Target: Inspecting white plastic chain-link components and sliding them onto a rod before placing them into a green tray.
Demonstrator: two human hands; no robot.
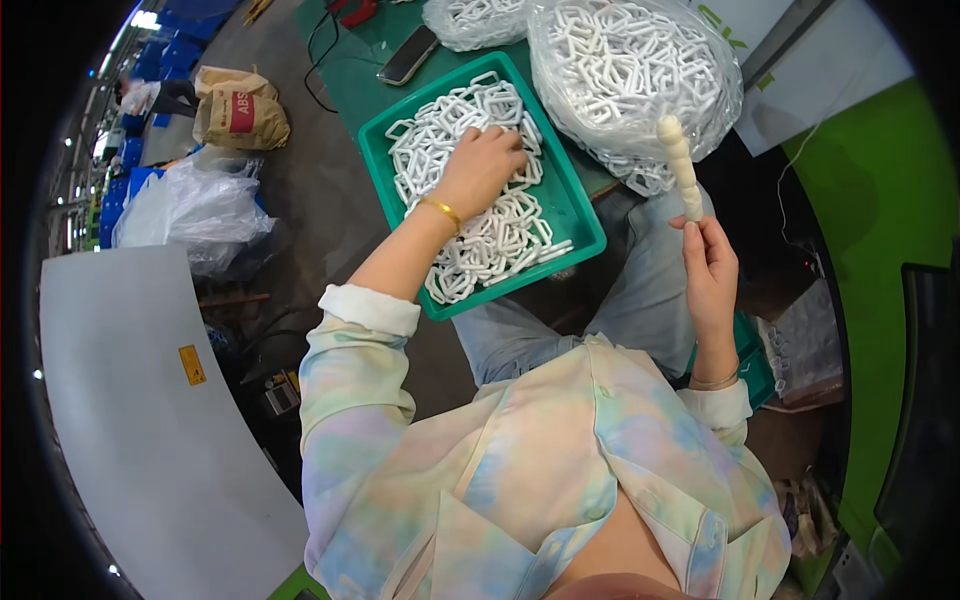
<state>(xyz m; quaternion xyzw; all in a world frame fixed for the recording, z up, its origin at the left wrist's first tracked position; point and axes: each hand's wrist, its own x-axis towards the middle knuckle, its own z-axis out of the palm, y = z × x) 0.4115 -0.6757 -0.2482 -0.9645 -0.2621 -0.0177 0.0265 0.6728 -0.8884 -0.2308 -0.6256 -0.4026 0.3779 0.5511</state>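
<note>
My left hand (478, 172) reaches into a green tray (573, 215) filled with loose white plastic links (500, 240), each an elongated ring. Its fingers are bent down among the links, and the fingertips are hidden, so what they grip does not show. Off to the right, my right hand (712, 268) is closed around the lower end of a cream-coloured knobbed stick (680, 165). Thumb and fingers pinch it, and it stands nearly upright, apart from the tray. Several rounded segments run along its length.
Beyond the tray's right side bulges a large clear bag (640, 75) of white links, with a smaller bag (475, 20) beside it. A phone (408, 55) lies on the green tabletop (345, 80). Another green container (757, 370) stands below my right wrist. At left is a grey panel (150, 400).
</note>
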